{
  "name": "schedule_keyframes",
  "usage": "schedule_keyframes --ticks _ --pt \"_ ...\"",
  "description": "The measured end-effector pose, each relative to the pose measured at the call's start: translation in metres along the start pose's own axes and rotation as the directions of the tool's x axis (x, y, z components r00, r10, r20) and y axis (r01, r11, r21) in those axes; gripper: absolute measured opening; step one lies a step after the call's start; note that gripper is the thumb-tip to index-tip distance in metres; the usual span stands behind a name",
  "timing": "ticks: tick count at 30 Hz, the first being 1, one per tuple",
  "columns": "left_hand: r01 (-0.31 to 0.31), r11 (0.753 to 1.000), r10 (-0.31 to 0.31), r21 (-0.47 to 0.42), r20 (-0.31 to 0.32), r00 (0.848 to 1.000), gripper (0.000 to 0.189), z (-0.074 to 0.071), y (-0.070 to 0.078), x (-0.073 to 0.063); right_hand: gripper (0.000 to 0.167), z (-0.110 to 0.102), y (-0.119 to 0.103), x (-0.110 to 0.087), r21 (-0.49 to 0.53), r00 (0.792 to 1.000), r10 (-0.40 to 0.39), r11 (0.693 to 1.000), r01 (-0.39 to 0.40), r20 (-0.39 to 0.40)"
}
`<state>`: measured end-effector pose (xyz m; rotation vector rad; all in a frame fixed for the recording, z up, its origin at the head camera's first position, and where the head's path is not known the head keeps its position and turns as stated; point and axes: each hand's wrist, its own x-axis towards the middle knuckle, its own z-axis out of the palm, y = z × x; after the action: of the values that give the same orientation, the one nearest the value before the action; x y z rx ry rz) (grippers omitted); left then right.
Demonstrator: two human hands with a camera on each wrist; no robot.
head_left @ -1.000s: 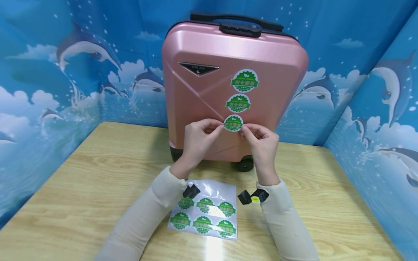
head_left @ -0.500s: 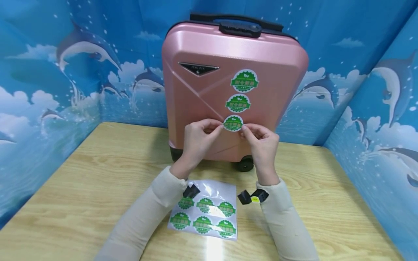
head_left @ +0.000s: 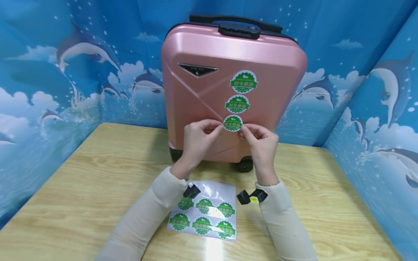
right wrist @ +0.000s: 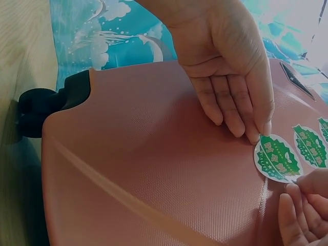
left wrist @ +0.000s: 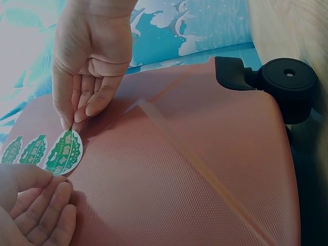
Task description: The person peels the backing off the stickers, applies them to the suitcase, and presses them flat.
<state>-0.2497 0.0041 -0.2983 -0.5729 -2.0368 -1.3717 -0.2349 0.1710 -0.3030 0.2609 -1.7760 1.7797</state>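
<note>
A round green-and-white sticker point(head_left: 233, 123) lies close against the front of a pink suitcase point(head_left: 277, 79). My left hand point(head_left: 200, 137) pinches its left edge between thumb and fingertips. The right hand point(head_left: 263, 143) pinches the opposite edge the same way. In the left wrist view the sticker point(left wrist: 65, 152) looks slightly bowed between the two hands. Above it on the case are two matching stickers, a middle one point(head_left: 237, 104) and an upper one point(head_left: 244, 82), roughly in a column.
A sticker sheet point(head_left: 212, 188) with several green labels lies on the wooden table point(head_left: 98, 188), partly under the left forearm. The suitcase stands upright with a black handle point(head_left: 236, 22) and a wheel point(head_left: 245, 165). A blue dolphin-print curtain point(head_left: 130, 29) surrounds the table.
Both hands keep their pinch on the sticker at the same spot. The whole head view has shifted very slightly.
</note>
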Motion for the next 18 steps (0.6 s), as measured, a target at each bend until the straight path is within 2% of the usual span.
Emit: schedule_keyframes --ticks 6,13,18 --pt "-0.001 1.0 0.001 -0.002 -0.005 1.0 0.011 0.0007 0.0002 -0.0001 0.022 0.0001 -0.0014 -0.0004 0.007 1.0 0.027 1.0 -0.027 -0.001" --pt "0.005 1.0 -0.005 -0.008 -0.036 0.999 0.011 0.0028 0.0017 -0.0002 0.025 0.0005 -0.0002 0.0004 -0.001 1.0 0.02 1.0 -0.02 0.003" --pt "0.004 1.0 -0.003 0.018 -0.044 0.999 0.011 0.0037 0.0033 -0.0006 0.025 0.0007 -0.0004 0.0003 0.001 1.0 0.031 1.0 -0.031 -0.004"
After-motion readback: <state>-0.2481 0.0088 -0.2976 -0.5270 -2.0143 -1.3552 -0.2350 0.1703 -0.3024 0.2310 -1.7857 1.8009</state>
